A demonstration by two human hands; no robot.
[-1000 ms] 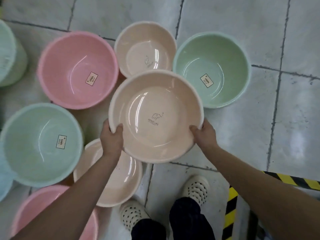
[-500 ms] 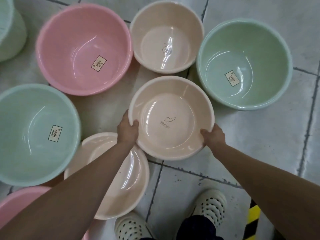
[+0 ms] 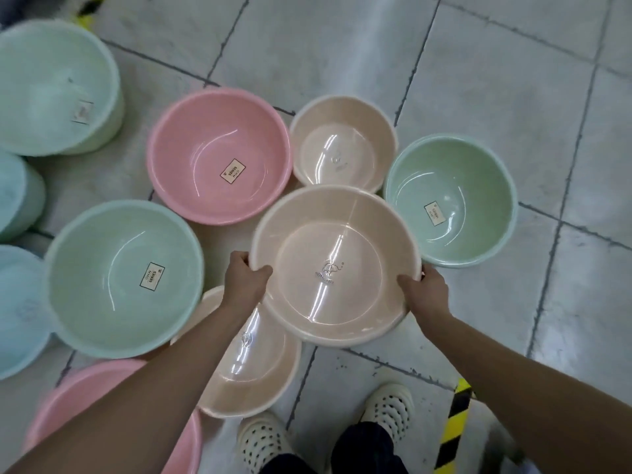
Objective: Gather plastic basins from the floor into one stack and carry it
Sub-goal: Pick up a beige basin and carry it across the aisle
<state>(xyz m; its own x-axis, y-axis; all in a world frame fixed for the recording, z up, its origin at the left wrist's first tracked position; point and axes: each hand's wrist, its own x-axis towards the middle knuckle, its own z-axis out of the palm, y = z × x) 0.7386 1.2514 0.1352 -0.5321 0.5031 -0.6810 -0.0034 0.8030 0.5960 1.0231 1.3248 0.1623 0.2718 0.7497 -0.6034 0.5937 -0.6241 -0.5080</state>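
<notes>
Hands, left hand [image 3: 243, 281] and right hand [image 3: 425, 291], grip beige basin [image 3: 337, 265] rim.

held beige basin [image 3: 337, 241]: plastic, smooth, high gloss, bright streaks of reflected light on the inner wall. pink basin [image 3: 205, 145] and green basin [image 3: 461, 172]: same smooth plastic, softer sheen, each with a matt paper label [image 3: 233, 171] on the bottom. floor [image 3: 513, 80]: pale tiles, semi-gloss, scuffed, with rough dark grout lines. shoes [image 3: 390, 407]: matt, perforated, rubbery plastic.
</notes>
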